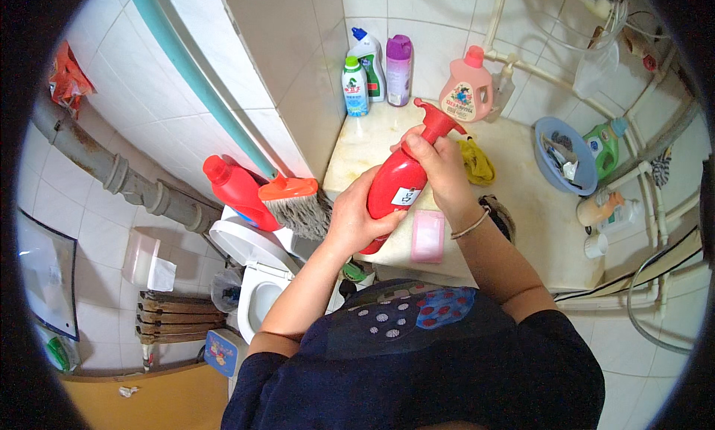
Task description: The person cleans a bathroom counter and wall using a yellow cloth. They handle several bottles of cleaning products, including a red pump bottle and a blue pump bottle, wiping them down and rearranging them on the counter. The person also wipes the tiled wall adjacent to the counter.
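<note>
A red pump bottle [397,180] is held tilted in front of me, its pump head [441,120] up and to the right. Around its lower body my left hand [357,212] is closed, with the thumb across the front near a white label that bears writing. My right hand [438,156] grips the neck just below the pump. Beneath the bottle, on the pale counter [357,156], lies a flat pink-and-white packet [428,235]. A yellow cloth [477,162] rests beyond my right wrist.
Cleaner bottles [356,87], a purple spray can [399,70] and a pink jug [466,86] line the wall. A blue basin [565,156] of small items stands right. Left are a mop [296,204], a large red bottle [237,192] and a toilet [262,296].
</note>
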`<action>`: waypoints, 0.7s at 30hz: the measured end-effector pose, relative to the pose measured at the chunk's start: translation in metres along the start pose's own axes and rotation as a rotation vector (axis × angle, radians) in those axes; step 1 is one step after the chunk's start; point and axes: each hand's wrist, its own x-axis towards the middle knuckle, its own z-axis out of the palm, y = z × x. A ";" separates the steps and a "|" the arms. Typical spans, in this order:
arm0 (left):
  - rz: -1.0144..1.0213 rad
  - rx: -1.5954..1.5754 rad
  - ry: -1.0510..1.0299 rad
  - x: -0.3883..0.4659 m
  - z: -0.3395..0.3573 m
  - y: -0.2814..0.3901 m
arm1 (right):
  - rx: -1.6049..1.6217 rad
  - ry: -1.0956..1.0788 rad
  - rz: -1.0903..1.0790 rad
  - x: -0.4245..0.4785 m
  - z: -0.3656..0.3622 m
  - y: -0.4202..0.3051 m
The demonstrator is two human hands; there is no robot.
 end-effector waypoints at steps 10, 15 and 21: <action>0.006 0.001 0.022 0.004 -0.005 0.003 | 0.114 -0.214 -0.016 0.008 0.001 -0.030; -0.094 -0.386 -0.168 0.001 -0.016 0.001 | 0.307 -0.354 -0.037 0.011 0.000 -0.039; -0.247 -1.067 -0.423 -0.011 -0.019 -0.006 | 0.502 -0.625 -0.058 0.011 0.004 -0.047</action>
